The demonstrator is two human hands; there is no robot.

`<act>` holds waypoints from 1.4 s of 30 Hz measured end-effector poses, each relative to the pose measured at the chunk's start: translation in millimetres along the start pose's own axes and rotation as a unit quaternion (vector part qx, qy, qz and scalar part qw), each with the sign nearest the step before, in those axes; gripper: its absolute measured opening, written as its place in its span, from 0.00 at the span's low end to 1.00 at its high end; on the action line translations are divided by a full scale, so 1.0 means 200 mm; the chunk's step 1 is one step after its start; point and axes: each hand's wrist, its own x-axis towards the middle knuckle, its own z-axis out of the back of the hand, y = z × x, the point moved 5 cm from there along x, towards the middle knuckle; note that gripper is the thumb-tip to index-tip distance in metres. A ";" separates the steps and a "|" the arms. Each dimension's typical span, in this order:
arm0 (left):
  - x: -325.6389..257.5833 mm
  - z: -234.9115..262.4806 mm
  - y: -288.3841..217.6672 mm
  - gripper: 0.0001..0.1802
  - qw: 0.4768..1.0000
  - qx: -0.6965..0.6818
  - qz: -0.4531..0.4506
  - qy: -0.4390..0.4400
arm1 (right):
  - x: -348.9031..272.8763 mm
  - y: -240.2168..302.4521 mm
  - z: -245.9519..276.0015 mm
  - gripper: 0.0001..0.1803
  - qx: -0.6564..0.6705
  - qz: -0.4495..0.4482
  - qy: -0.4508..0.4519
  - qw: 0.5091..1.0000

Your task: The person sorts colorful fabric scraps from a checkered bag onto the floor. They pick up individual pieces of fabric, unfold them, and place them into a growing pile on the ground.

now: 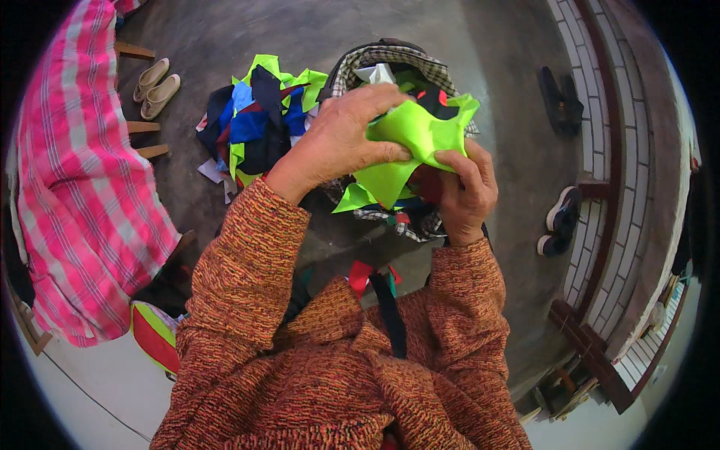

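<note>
Between both hands I hold a neon yellow-green fabric scrap [431,133] with pointed corners. My left hand [349,135] grips its left side, thumb on top. On its lower right edge, my right hand [469,187] pinches it between thumb and fingers. Right below the scrap stands a bag with a black-and-white checked lining [424,61], filled with more cloth pieces, partly hidden by my hands. To its left a heap of fabric scraps [251,124] in blue, black, dark red and neon lies on the floor. Red and black strips [391,315] lie on my lap.
A pink plaid cloth [82,172] drapes over furniture on the left. Beige shoes [157,90] sit beside its wooden legs. Dark shoes [561,101] and black-and-white sneakers [561,221] rest on the right, near a white brick wall [600,157]. The grey floor [510,315] lies between.
</note>
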 end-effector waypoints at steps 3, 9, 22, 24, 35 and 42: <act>0.01 -0.11 -0.02 0.21 0.977 -0.139 0.100 0.125 | 0.02 0.01 0.04 0.17 -0.012 0.003 -0.015 1.000; 0.00 -0.12 0.04 0.13 0.913 -0.334 0.225 0.055 | 0.02 -0.06 -0.02 0.25 0.024 -0.138 -0.013 0.990; -0.03 0.09 0.17 0.17 0.736 -0.573 0.305 -0.192 | 0.00 -0.15 -0.05 0.17 -0.050 -0.219 0.043 0.974; -0.03 0.11 0.19 0.18 0.721 -0.594 0.302 -0.191 | -0.01 -0.17 -0.05 0.14 -0.016 -0.254 0.028 0.967; -0.03 -0.01 0.13 0.15 0.889 -0.374 0.243 -0.106 | 0.01 -0.20 -0.08 0.17 0.432 -0.401 -0.120 0.799; -0.03 0.01 0.07 0.14 0.859 -0.432 0.260 -0.089 | -0.04 -0.27 -0.12 0.18 0.264 -0.392 -0.022 0.881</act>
